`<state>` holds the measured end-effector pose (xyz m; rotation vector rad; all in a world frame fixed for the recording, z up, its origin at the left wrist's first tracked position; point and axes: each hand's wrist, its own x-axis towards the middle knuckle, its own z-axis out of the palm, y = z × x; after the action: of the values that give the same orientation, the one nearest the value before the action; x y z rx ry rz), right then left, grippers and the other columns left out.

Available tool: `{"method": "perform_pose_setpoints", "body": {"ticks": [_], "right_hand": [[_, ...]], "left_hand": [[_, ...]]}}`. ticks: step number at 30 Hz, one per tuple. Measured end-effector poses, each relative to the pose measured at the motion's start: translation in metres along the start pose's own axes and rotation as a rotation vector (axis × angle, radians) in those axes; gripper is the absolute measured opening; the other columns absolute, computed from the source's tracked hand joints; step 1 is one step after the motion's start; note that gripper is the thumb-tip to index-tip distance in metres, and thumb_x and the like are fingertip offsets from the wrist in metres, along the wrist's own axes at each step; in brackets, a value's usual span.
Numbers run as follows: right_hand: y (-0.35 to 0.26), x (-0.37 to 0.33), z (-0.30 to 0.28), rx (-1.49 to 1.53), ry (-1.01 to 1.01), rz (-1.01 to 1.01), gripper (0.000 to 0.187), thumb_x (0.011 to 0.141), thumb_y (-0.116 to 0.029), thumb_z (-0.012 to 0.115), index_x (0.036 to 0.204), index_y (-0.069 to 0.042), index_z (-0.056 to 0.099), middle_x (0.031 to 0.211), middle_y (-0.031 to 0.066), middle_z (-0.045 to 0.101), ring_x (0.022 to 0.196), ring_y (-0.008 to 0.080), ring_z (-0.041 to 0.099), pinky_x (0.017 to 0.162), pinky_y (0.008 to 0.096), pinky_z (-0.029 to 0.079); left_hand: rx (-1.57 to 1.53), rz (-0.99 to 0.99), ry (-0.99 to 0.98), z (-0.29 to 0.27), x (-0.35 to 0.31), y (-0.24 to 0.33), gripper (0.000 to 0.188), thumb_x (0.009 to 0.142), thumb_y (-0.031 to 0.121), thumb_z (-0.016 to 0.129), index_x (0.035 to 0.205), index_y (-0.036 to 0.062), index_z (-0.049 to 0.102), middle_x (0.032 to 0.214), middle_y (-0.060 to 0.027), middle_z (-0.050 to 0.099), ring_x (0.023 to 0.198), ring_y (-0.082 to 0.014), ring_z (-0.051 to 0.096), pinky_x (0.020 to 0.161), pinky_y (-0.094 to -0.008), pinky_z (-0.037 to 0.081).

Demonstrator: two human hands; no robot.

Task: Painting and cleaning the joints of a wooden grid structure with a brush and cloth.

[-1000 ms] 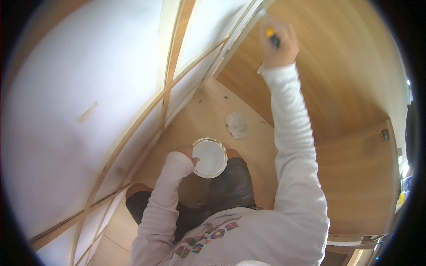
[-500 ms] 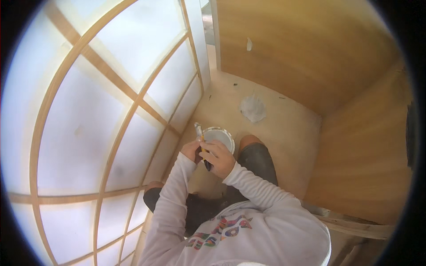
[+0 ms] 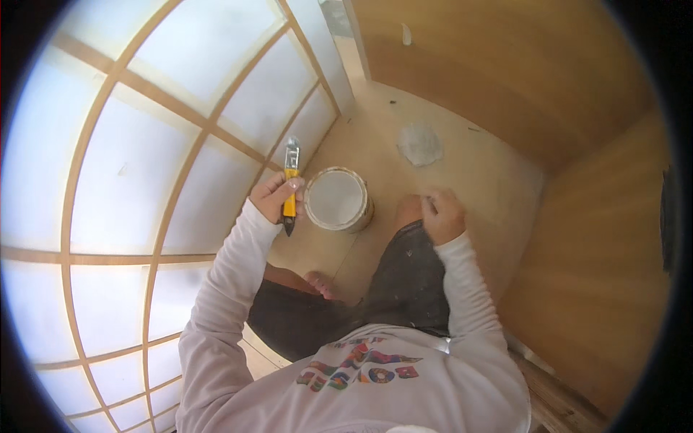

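Note:
A paintbrush [image 3: 290,206] with a yellow handle, black end and metal ferrule stands in my left hand [image 3: 271,195], pinched between thumb and fingers. Its whitish bristles point away from me, in front of the gridded panel. Just right of that hand is a round bucket [image 3: 367,216] of pale grey paint or paste, its rim crusted. My right hand [image 3: 443,216] is above my right knee, fingers curled in and slightly blurred. Whether anything is in those fingers is hidden.
A gridded wooden screen [image 3: 157,209] with white translucent panes rises close on my left. Beyond the bucket, a crumpled whitish sheet [image 3: 420,144] lies on the floor. Wooden panels [image 3: 491,79] enclose the far and right sides. A rough timber [image 3: 556,390] lies at lower right.
My hands have parted: the left moved left with the paintbrush, while the right let go of it and moved right to my knee. The bucket is now uncovered.

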<state>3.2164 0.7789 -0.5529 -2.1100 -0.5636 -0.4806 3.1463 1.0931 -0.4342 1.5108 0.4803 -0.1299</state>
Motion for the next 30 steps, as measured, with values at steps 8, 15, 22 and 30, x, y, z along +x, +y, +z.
{"method": "perform_pose_setpoints", "body": {"ticks": [8,15,22,30], "right_hand": [[0.048,0.058,-0.022,-0.249,-0.184,0.333,0.015,0.082,-0.013,0.065,0.093,-0.004,0.068,0.082,0.0146,0.068,0.073,0.0234,0.067,0.066,0.0324,0.052],[0.057,0.151,0.014,-0.451,-0.464,0.141,0.02,0.08,-0.013,0.061,0.098,-0.005,0.066,0.091,0.0162,0.067,0.085,0.0334,0.065,0.076,0.04,0.051],[0.061,0.161,0.085,-0.878,-1.141,0.062,0.029,0.081,-0.014,0.065,0.11,-0.008,0.063,0.11,0.0169,0.063,0.103,0.0333,0.06,0.088,0.0421,0.048],[0.144,0.157,0.161,-0.752,-1.228,-0.032,0.039,0.077,-0.022,0.071,0.111,-0.008,0.06,0.105,0.0151,0.06,0.105,0.0354,0.055,0.089,0.0436,0.047]], "left_hand": [[-0.071,0.21,-0.083,-0.003,0.021,-0.002,0.012,0.092,0.016,0.058,0.089,0.0063,0.052,0.062,0.0023,0.048,0.05,-0.0054,0.043,0.045,-0.0216,0.033],[0.103,0.209,-0.149,-0.04,0.055,-0.015,0.017,0.085,0.013,0.068,0.084,0.007,0.052,0.063,0.0049,0.046,0.058,-0.0033,0.04,0.053,-0.0202,0.034],[0.283,0.147,-0.239,-0.071,0.086,-0.033,0.02,0.081,0.015,0.071,0.078,0.0052,0.053,0.066,0.0033,0.047,0.061,-0.0056,0.04,0.055,-0.0233,0.037],[0.701,0.148,-0.393,-0.101,0.083,-0.059,0.029,0.075,0.027,0.074,0.083,0.004,0.059,0.066,-0.0097,0.055,0.056,-0.0207,0.051,0.053,-0.0336,0.042]]}}
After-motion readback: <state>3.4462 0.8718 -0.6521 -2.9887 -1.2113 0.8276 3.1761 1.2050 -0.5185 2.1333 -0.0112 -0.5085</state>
